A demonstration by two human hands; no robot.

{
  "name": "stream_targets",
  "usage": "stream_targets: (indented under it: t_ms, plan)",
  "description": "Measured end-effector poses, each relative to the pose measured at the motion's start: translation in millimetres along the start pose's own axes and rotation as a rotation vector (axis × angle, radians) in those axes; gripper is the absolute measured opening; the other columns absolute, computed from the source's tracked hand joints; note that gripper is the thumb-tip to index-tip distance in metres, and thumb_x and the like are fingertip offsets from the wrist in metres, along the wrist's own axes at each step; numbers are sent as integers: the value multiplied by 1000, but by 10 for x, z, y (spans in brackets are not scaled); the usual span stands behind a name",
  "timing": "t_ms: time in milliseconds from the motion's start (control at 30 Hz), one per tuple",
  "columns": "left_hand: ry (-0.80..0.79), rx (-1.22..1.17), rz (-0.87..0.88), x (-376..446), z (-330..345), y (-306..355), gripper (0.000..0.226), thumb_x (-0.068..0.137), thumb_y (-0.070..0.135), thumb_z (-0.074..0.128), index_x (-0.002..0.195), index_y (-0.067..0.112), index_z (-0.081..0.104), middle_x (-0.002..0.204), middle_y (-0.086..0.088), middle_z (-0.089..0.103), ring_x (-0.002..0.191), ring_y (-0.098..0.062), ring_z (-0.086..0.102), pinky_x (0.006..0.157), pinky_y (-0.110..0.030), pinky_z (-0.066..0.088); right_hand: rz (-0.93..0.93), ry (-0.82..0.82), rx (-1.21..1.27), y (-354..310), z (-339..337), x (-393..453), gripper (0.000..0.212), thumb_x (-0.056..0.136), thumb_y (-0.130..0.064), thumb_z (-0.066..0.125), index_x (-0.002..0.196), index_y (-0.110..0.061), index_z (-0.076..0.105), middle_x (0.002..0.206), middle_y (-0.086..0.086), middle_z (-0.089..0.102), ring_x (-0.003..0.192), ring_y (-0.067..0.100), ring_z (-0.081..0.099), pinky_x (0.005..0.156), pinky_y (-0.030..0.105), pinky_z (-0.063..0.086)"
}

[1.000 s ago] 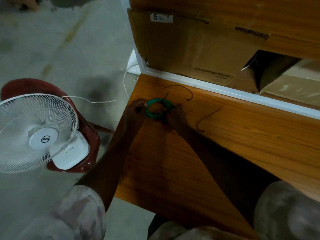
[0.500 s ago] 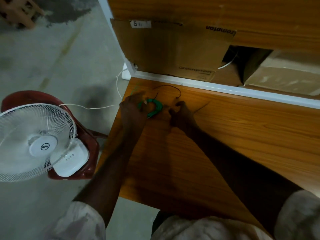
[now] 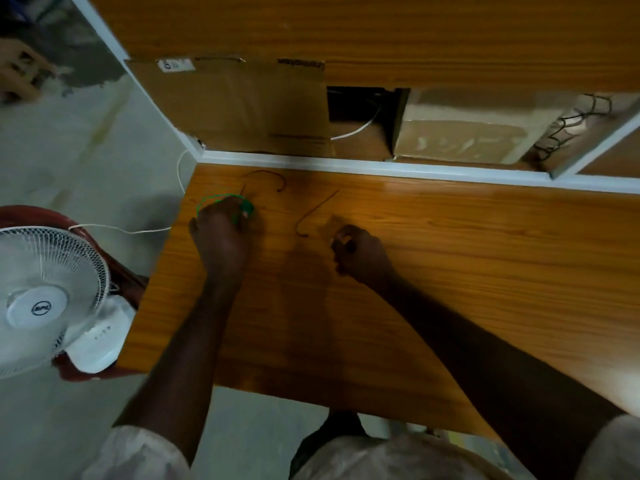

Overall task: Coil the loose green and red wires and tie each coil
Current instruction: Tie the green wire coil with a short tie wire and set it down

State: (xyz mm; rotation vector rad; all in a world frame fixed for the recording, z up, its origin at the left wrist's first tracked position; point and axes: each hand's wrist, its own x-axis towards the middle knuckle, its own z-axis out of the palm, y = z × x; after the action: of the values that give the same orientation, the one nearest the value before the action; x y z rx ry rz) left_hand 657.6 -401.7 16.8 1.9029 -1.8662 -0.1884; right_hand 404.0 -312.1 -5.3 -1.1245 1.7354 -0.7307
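Wood-grain tabletop [image 3: 450,271], smooth with a light gloss. Green wire [image 3: 204,202] in shiny plastic coating; dark thin wire pieces [image 3: 313,216] matt. Cardboard boxes [image 3: 235,105] behind, brown and matt, paper surface a bit rough. White plastic fan [image 3: 45,299], smooth, with thin wire grille. Glossy red plastic chair [image 3: 27,216]. Pale cloth sleeves [image 3: 138,455], soft and matt. Grey floor [image 3: 86,161] dull.

You've got a wooden table [image 3: 450,271] under you. White BPL fan [image 3: 48,299] sits on a red chair [image 3: 121,282] at near left, white cord [image 3: 138,232] trailing on the floor. Cardboard boxes [image 3: 242,105] on the far shelf.
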Motion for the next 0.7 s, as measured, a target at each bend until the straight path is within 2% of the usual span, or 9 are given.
stream_targets:
  t_ms: [100, 267, 367, 433, 500, 600, 700]
  plan:
    - [24, -98, 16, -301, -19, 140, 32, 98, 21, 66, 129, 21, 74, 129, -12, 75, 122, -36, 68, 111, -54, 51, -13, -9, -35, 160, -117, -149, 27, 107, -36, 64, 118, -11, 64, 87, 12, 79, 73, 24, 78, 69, 43, 63]
    - [89, -211, 3, -593, -68, 261, 27, 100, 6, 66, 126, 9, 75, 128, -15, 75, 121, -33, 69, 104, -35, 50, -43, -45, -27, 282, -149, -288, 18, 106, -30, 66, 112, -13, 67, 91, 14, 79, 76, 28, 79, 73, 54, 65]
    - [94, -218, 11, -643, -94, 136, 29, 98, 2, 65, 123, 10, 76, 125, -12, 77, 117, -28, 71, 100, -23, 45, -67, -81, -40, 260, -101, -312, 18, 105, -30, 68, 112, -14, 67, 90, 10, 78, 76, 24, 79, 68, 48, 66]
    - [98, -230, -10, -614, -136, 55, 26, 100, 5, 64, 121, 12, 77, 123, -9, 77, 115, -24, 71, 99, -22, 46, -96, -105, -57, 186, -51, -305, 17, 106, -31, 67, 113, -15, 65, 87, 7, 76, 72, 19, 77, 58, 36, 60]
    - [95, -253, -4, -585, -176, -8, 23, 98, 5, 64, 114, 15, 77, 117, -5, 78, 108, -23, 73, 95, -26, 52, -124, -109, -82, 85, 38, -264, 16, 106, -30, 67, 113, -16, 64, 82, 2, 75, 67, 14, 74, 56, 28, 53]
    - [63, -310, 73, -556, -180, -101, 25, 88, -2, 67, 103, 16, 74, 107, -3, 77, 98, -21, 73, 89, -36, 60, -136, -105, -107, -82, 216, -152, 17, 104, -24, 70, 117, -16, 65, 80, 2, 75, 66, 13, 73, 57, 28, 55]
    - [13, -343, 127, -577, -102, -168, 22, 86, -2, 71, 99, 16, 71, 101, -4, 74, 92, -19, 71, 82, -35, 59, -122, -125, -123, -232, 394, -41, 17, 102, -18, 71, 118, -17, 64, 85, 5, 75, 65, 12, 69, 54, 25, 49]
